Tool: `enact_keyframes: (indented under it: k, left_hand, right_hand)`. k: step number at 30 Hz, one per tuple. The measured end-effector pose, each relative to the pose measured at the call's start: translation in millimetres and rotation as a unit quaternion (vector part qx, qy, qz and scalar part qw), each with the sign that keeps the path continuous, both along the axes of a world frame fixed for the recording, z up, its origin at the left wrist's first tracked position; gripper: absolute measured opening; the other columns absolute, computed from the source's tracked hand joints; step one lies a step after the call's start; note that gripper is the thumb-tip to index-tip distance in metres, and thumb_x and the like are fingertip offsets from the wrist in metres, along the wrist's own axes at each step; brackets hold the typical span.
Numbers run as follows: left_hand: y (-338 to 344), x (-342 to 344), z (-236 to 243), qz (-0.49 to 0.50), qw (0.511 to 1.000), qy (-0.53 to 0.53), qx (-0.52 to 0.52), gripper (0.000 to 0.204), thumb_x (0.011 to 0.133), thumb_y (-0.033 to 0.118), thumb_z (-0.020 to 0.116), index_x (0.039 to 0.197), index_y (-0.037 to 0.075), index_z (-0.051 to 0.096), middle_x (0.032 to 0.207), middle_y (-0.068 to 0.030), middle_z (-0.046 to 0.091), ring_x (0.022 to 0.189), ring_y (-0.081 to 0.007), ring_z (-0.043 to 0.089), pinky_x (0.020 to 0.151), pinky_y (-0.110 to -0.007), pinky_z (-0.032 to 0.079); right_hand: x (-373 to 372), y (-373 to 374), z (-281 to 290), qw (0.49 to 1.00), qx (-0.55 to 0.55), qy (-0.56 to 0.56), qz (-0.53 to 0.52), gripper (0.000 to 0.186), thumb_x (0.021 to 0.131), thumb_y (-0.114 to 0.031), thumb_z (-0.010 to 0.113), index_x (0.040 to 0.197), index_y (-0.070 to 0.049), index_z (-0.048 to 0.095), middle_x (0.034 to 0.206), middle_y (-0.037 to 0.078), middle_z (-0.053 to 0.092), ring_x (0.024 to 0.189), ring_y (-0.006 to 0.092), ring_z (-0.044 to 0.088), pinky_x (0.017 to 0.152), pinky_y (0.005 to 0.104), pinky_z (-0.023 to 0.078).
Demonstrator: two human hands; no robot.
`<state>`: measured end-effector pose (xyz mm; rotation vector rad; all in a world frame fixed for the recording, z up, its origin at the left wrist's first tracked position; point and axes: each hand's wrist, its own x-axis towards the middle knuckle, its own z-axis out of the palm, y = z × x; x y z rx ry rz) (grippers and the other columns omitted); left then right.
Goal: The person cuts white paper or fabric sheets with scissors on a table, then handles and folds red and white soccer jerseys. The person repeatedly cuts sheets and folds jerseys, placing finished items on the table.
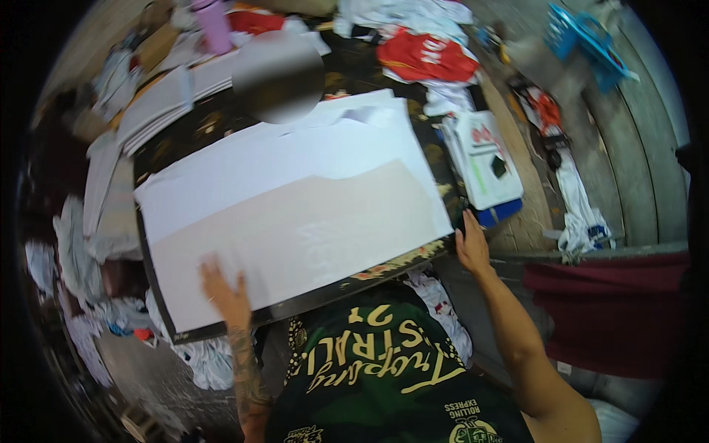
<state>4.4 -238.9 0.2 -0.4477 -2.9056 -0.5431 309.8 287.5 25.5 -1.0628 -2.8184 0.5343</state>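
Observation:
A large white sheet, fabric or paper, lies flat over a dark board with a worn, patchy edge. Faint lettering shows through its middle, and a shadow covers its near half. My left hand is over the sheet's near left part, fingers apart and smeared by motion; whether it touches the sheet I cannot tell. At the board's near right corner, my right hand has its fingers stretched out along the edge, beside the sheet's corner. Nothing shows in either hand.
Right of the board lies a stack of white printed pieces on something blue. Folded white cloth lies at the far left. Red printed fabric, a pink bottle and a blue plastic basket are farther back. Maroon cloth hangs at right.

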Motion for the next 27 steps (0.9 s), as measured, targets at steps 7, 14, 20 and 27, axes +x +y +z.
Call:
enact_keyframes:
  k: [7, 14, 20, 27]
  left_hand:
    - [310.2, 99.1, 22.7, -0.476, 0.863, -0.156, 0.065, 0.043, 0.088, 0.021, 0.082, 0.128, 0.01, 0.069, 0.125, -0.0151, 0.06, 0.122, -0.0366, 0.056, 0.107, -0.051, 0.042]
    - [378.8, 114.2, 56.7, -0.494, 0.843, -0.211, 0.034, 0.031, 0.086, 0.024, 0.085, 0.112, 0.011, 0.073, 0.112, -0.0099, 0.063, 0.11, -0.0316, 0.058, 0.095, -0.046, 0.044]
    - [364.1, 124.8, 25.7, -0.489, 0.855, -0.169, 0.046, 0.019, 0.088, 0.019, 0.084, 0.099, 0.009, 0.072, 0.107, -0.0066, 0.063, 0.106, -0.0307, 0.057, 0.092, -0.045, 0.043]
    - [360.2, 113.2, 36.3, -0.511, 0.842, -0.162, 0.061, 0.013, 0.091, 0.019, 0.08, 0.1, 0.01, 0.074, 0.108, -0.0058, 0.065, 0.11, -0.0298, 0.058, 0.095, -0.045, 0.042]
  right_hand:
    - [5.6, 53.3, 13.7, 0.989, -0.12, 0.045, -0.073, 0.04, 0.092, -0.02, 0.076, 0.121, 0.004, 0.063, 0.112, 0.027, 0.068, 0.108, 0.046, 0.067, 0.094, 0.0519, 0.053]
    - [135.1, 31.1, 47.3, 0.86, -0.494, 0.054, -0.112, 0.041, 0.088, -0.039, 0.091, 0.09, -0.007, 0.066, 0.074, -0.006, 0.048, 0.071, 0.0084, 0.043, 0.062, 0.0302, 0.038]
    - [195.6, -27.1, 59.9, 0.756, -0.64, -0.081, -0.109, 0.037, 0.096, -0.034, 0.085, 0.112, -0.006, 0.068, 0.096, 0.003, 0.068, 0.092, 0.0131, 0.059, 0.085, 0.033, 0.049]
    - [100.4, -46.7, 26.3, 0.82, -0.571, -0.006, -0.042, 0.049, 0.097, -0.045, 0.081, 0.114, -0.004, 0.061, 0.102, 0.013, 0.068, 0.1, 0.0237, 0.065, 0.09, 0.0427, 0.049]
